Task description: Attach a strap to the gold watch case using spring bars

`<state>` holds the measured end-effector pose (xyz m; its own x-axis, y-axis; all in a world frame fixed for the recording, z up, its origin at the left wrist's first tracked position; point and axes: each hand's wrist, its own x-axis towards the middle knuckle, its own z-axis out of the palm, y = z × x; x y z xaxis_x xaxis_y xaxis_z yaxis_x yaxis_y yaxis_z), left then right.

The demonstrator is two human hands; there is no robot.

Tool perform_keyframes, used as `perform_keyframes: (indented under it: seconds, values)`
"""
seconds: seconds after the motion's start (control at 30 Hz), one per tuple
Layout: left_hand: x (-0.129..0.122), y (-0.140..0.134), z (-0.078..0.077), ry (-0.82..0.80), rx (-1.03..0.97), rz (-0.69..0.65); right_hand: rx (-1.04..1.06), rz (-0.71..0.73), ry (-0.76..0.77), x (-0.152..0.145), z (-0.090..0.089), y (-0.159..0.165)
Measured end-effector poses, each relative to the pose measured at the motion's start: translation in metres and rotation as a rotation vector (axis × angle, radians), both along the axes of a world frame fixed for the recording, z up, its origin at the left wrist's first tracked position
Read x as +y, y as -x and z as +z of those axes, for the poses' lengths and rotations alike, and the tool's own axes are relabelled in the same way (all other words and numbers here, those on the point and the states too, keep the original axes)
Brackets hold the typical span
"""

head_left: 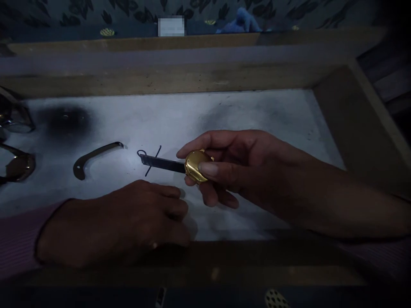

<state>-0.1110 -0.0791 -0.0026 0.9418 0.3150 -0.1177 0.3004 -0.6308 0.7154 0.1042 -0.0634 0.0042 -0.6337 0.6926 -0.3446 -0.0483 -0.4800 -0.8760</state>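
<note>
My right hand [237,164] is closed on a small gold watch [194,166], seen from its plain metal side, with the thumb pressed on it. From the watch a flat black strap [165,164] extends left. A thin dark rod [158,150] and a small dark loop [141,152] show near the strap's far end. My left hand [128,220] is low on the left, fingers curled in; their undersides are hidden, so what they hold, if anything, cannot be seen. A curved dark piece [93,159] with a hole at its wide end lies on the white surface beyond that hand.
A wooden-rimmed tray [205,79] with a white base [180,113] surrounds the work. Sunglasses [19,164] and other eyewear [16,117] lie at the left edge. Blue crumpled cloth [244,21] is behind the back rim. The scene is dim.
</note>
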Motion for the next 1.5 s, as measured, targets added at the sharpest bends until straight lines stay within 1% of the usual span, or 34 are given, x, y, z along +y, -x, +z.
perform_keyframes:
  seconds: [0.1, 0.23, 0.37, 0.53, 0.63, 0.7, 0.87, 1.0, 1.13, 1.27, 1.33, 1.4, 1.5]
  values:
    - [0.007, -0.005, 0.003, 0.085, 0.001, -0.073, 0.005, 0.001, 0.014, 0.000, 0.001, 0.001]
    - [0.008, -0.012, 0.003, 0.084, 0.059, -0.066, 0.019, -0.002, 0.017, 0.000, 0.002, 0.001]
    - [0.003, -0.017, 0.003, 0.084, 0.058, -0.024, 0.028, 0.005, 0.014, 0.000, 0.002, 0.001]
    - [-0.004, -0.019, -0.001, 0.006, 0.101, 0.012, 0.013, 0.000, -0.005, 0.000, 0.001, 0.001]
    - [-0.006, -0.017, -0.004, -0.043, 0.129, 0.065, 0.004, -0.022, -0.018, 0.000, 0.001, 0.001]
    - [-0.004, -0.015, -0.002, -0.048, 0.140, 0.109, 0.007, -0.038, -0.028, 0.000, 0.001, 0.001]
    - [-0.003, -0.012, 0.006, -0.038, 0.107, 0.169, 0.035, -0.054, -0.061, -0.001, 0.003, 0.002]
    - [-0.009, -0.016, 0.001, -0.093, 0.067, 0.175, 0.049, -0.066, -0.062, 0.000, 0.002, 0.002]
    - [-0.014, -0.020, -0.003, -0.173, 0.099, 0.145, 0.078, -0.081, -0.052, 0.001, 0.000, 0.001]
    - [-0.016, -0.021, -0.002, -0.351, 0.119, 0.037, 0.109, -0.077, -0.036, 0.002, -0.003, 0.000]
    - [-0.016, -0.022, 0.000, -0.411, 0.150, -0.023, 0.135, -0.072, -0.018, 0.002, -0.004, 0.000]
    - [-0.016, -0.023, 0.001, -0.437, 0.168, -0.049, 0.163, -0.069, 0.015, 0.002, -0.004, 0.001]
    - [-0.016, -0.023, 0.001, -0.438, 0.171, -0.024, 0.205, -0.091, 0.060, 0.002, -0.003, 0.002]
